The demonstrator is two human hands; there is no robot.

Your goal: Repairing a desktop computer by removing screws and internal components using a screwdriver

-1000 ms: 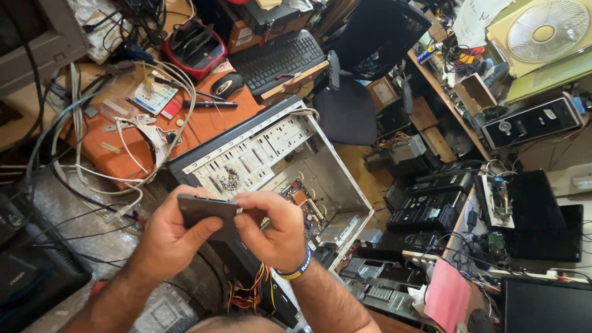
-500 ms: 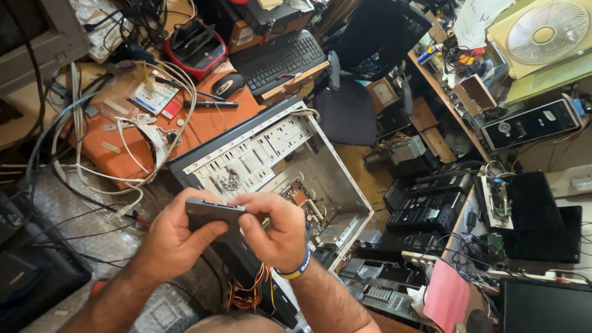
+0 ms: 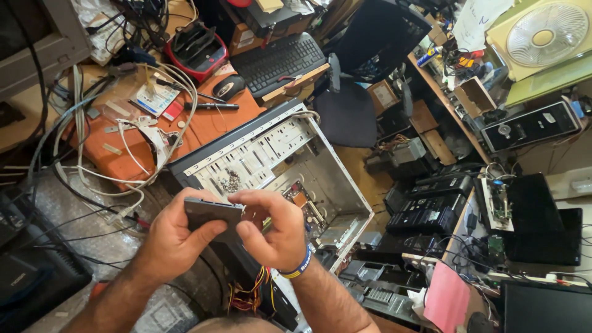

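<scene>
My left hand (image 3: 169,237) grips a flat, dark rectangular drive-like part (image 3: 213,214) by its near edge, fingers curled under and thumb pressed across its side, so that hand is closed firmly on it. My right hand (image 3: 277,231) meets the part's other end, with thumb and fingertips pinched at the corner where a small greenish piece shows; I cannot tell whether those fingers hold a connector or only the part itself. Both hands hover just above an open grey computer case (image 3: 280,163), lying on its side with the perforated metal back panel facing up and a circuit board visible in its floor. To handle this well, I judge I should keep the left grip steady and low over the case, work only with the right fingertips, and keep the part level rather than twisting it, since a slip could drop it onto the board below. A bundle of red, yellow and black wires (image 3: 250,290) hangs just beneath my wrists, close enough to snag. A blue wristband (image 3: 299,266) circles my right wrist. Further out, an orange-topped desk (image 3: 203,126) carries a tangle of white cables (image 3: 132,139), a black mouse (image 3: 229,86), and a black keyboard (image 3: 277,61). To the right stand a dark office chair (image 3: 345,111) and stacked black electronics (image 3: 431,206), with a pale green fan (image 3: 546,34) in the far corner.
</scene>
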